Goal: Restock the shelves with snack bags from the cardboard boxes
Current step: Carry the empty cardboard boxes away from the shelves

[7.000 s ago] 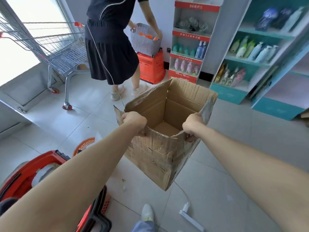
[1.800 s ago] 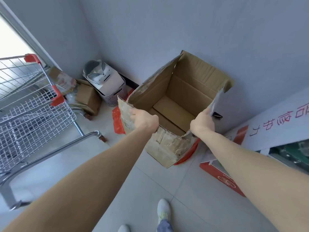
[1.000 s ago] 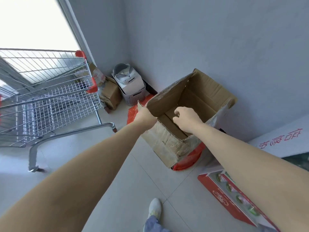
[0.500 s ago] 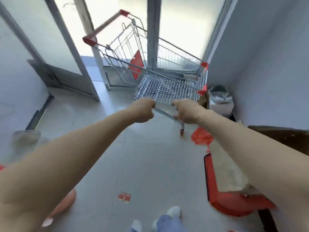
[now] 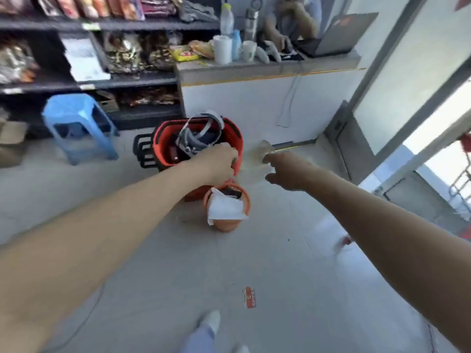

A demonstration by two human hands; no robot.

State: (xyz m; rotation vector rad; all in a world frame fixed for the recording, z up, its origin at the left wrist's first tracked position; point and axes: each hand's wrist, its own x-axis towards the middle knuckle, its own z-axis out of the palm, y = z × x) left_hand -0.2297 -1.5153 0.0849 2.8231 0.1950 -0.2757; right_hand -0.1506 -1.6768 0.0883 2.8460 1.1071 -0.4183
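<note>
My left hand (image 5: 219,161) reaches forward over the floor with its fingers curled shut and nothing in it. My right hand (image 5: 285,171) is beside it, fingers loosely apart, also holding nothing. Dark shelves (image 5: 137,78) at the upper left hold several snack bags (image 5: 122,52), blurred by motion. A flattened piece of cardboard (image 5: 11,142) lies at the far left edge, and a small cardboard box (image 5: 108,103) sits on the lowest shelf. The large box I carried is out of view.
Stacked red baskets (image 5: 230,137) and an orange bucket (image 5: 225,222) holding white paper stand just beyond my hands. A blue stool (image 5: 76,115) is to the left. A white counter (image 5: 254,98) carries cups and a laptop (image 5: 339,36); a person (image 5: 293,21) sits behind it. Glass door (image 5: 407,72) to the right.
I set the empty cardboard box down in the corner by the cart and let go of it. I then turned away; my view swung from the cart to the counter and shelves.
</note>
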